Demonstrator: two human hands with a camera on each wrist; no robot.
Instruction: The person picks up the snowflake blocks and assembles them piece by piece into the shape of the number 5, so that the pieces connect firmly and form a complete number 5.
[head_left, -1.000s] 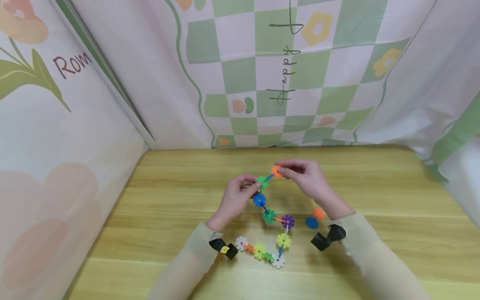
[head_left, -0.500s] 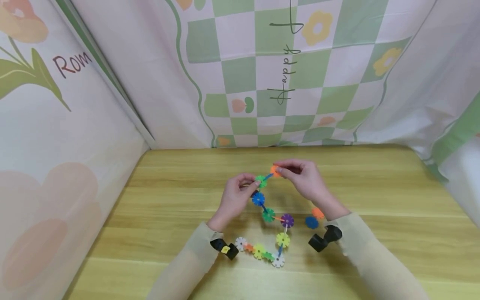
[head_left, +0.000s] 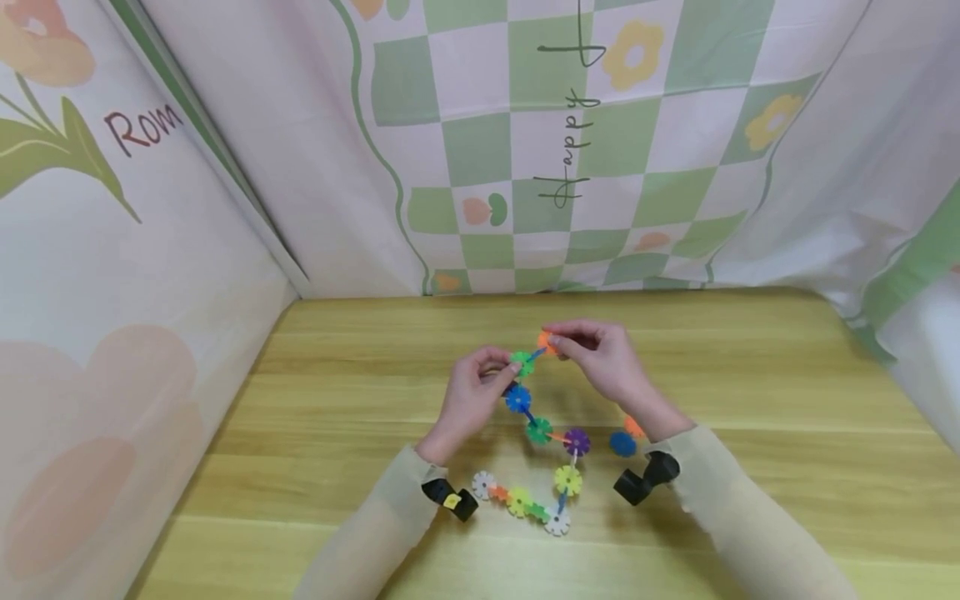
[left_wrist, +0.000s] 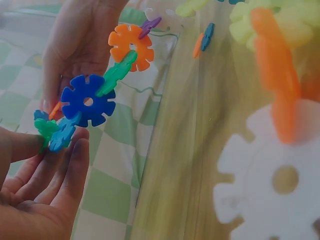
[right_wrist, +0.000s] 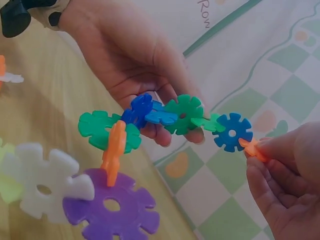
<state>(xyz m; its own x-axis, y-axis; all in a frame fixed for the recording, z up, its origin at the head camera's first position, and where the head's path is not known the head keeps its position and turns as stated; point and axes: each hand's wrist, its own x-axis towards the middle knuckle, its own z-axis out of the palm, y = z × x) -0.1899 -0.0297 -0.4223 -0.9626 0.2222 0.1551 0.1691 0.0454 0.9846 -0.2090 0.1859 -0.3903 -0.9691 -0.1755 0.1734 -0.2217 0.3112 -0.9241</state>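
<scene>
A chain of colourful notched plastic snowflake discs hangs between both hands and trails toward the table. My left hand (head_left: 468, 396) pinches a green disc (head_left: 522, 364) between thumb and fingers. At the chain's upper end, my right hand (head_left: 611, 362) pinches an orange disc (right_wrist: 254, 150). A blue disc (right_wrist: 232, 132) links that orange piece to the green part of the chain. Below the left hand, the chain runs through a blue disc (head_left: 517, 399), a green one and a purple disc (head_left: 576, 442). It curves round to a white disc (head_left: 483, 485) near the left wrist.
Beside the right wrist, a loose blue disc (head_left: 622, 443) and an orange disc (head_left: 633, 427) lie on the wooden table (head_left: 337, 417). Each wrist carries a black camera mount (head_left: 647, 477). A checkered green and white curtain (head_left: 547, 150) hangs behind the table's far edge.
My right hand has shifted slightly left with the orange disc, nearer the left hand. The left hand keeps its pinch with hardly any movement.
</scene>
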